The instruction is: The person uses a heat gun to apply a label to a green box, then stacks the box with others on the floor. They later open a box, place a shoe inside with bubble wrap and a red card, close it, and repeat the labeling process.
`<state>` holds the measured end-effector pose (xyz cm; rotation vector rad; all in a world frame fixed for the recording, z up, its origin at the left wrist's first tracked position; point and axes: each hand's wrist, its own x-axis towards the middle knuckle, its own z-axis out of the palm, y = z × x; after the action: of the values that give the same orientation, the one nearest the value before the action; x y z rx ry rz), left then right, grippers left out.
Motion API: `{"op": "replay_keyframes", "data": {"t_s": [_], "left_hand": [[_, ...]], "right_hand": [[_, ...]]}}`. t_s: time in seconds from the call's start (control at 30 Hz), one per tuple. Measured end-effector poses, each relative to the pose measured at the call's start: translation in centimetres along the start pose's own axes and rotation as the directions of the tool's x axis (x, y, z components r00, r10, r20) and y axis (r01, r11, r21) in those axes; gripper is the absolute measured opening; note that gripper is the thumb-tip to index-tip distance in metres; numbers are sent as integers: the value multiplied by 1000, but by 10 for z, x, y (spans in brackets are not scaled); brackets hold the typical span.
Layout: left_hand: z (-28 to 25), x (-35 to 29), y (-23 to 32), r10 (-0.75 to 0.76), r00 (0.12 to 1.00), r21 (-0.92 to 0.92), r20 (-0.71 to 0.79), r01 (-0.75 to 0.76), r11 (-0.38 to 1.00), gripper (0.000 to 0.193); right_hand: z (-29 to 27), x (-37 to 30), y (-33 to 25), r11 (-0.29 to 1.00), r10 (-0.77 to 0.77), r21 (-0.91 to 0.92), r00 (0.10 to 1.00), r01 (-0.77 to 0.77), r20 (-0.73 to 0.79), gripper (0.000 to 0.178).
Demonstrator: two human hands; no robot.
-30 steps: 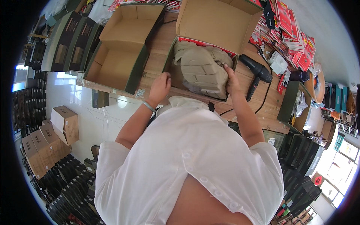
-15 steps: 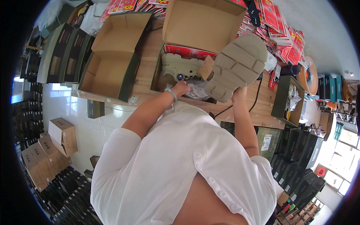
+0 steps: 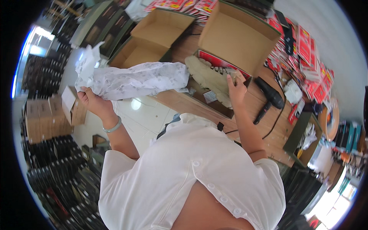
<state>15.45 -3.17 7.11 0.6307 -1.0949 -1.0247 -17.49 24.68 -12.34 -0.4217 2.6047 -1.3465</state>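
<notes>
My left hand (image 3: 94, 100), with a pale bangle at its wrist, grips one end of a sheet of white patterned tissue paper (image 3: 143, 80). The sheet stretches rightward to the near left edge of an open shoe box (image 3: 237, 36). A beige lace-up shoe (image 3: 209, 74) with dark laces lies in that box, beside a small white printed packet (image 3: 209, 96). At the shoe's right end my right hand (image 3: 237, 89) has its fingers closed around a tan hang tag (image 3: 240, 75). How much of the tag lies under the fingers is hidden.
A black hair dryer (image 3: 270, 97) lies on the wooden table (image 3: 249, 126), right of the box. Another open box (image 3: 163, 25) stands at the left. Red printed packets (image 3: 306, 50) are heaped at the back right. A small green box (image 3: 304, 136) sits at the right edge.
My left hand has swung out left, drawing the tissue paper from the box. The shoe my right hand held up is no longer raised. The right hand is now at the box; the view has turned.
</notes>
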Motion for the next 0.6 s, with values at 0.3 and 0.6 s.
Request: {"op": "replay_keyframes", "data": {"t_s": [0.3, 0.6], "left_hand": [[-88, -35, 39, -333, 941, 8, -60, 334, 942, 49], [-142, 52, -9, -601, 732, -340, 321, 681, 648, 42]], "right_hand": [[41, -61, -126, 673, -740, 255, 639, 695, 212, 93], [166, -102, -226, 732, -491, 401, 19, 550, 871, 70]]}}
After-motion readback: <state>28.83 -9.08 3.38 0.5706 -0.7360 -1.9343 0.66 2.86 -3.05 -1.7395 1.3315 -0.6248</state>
